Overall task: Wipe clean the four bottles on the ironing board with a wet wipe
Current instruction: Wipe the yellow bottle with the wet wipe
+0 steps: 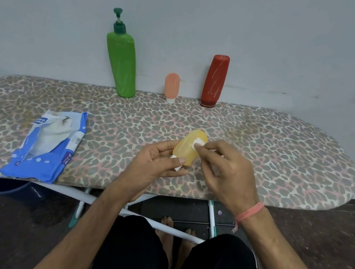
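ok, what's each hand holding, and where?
Left hand: small yellow plastic bottle, gripped near its white cap end. Right hand: white wet wipe, pinched against the bottle.

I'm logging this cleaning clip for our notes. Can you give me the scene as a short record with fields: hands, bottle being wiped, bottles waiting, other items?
left hand: left hand grips the yellow bottle near its white cap end
right hand: right hand pinches the wet wipe against the bottle's upper part
waiting bottles: green pump bottle, small pink bottle, red bottle, standing along the far edge
surface: ironing board
other: wipes pack, lying on the board's left side
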